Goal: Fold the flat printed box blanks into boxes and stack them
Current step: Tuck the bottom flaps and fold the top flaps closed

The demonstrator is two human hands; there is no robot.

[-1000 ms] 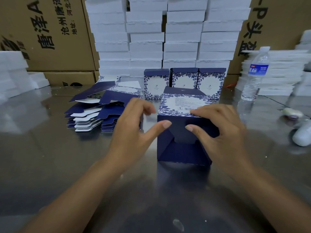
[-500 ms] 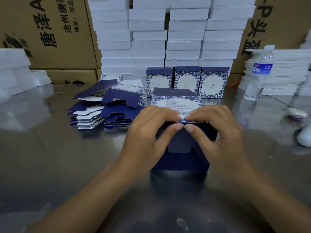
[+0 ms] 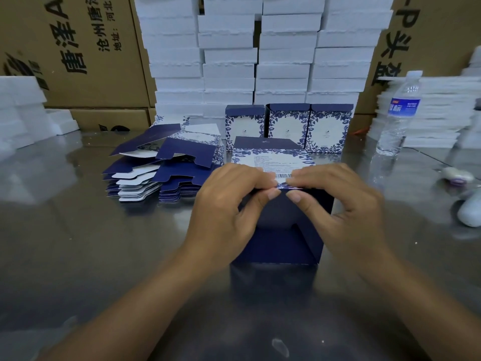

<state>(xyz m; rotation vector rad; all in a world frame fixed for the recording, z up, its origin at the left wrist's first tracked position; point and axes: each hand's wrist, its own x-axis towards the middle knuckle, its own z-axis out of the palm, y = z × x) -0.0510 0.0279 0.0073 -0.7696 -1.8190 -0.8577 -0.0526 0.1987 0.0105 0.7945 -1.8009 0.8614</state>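
Observation:
A navy and white floral box [image 3: 278,243] lies on its side on the steel table, its folded navy end flaps facing me. My left hand [image 3: 229,207] grips its left top edge, thumb pressing the end flap. On the right top edge my right hand [image 3: 335,204] grips the same way, and the two thumbs nearly meet at the middle. A pile of flat printed blanks [image 3: 166,165] lies to the left. Three folded boxes [image 3: 289,127] stand in a row behind.
Tall stacks of white foam trays [image 3: 257,56] rise at the back between brown cartons [image 3: 78,53]. A water bottle [image 3: 398,113] stands at the right, with more white stacks [image 3: 437,113] behind it. Small white objects [image 3: 468,209] lie at the right edge.
Both hands closed in from spread positions onto the box's top front edge. The thumbs came together and pressed the end flap inward.

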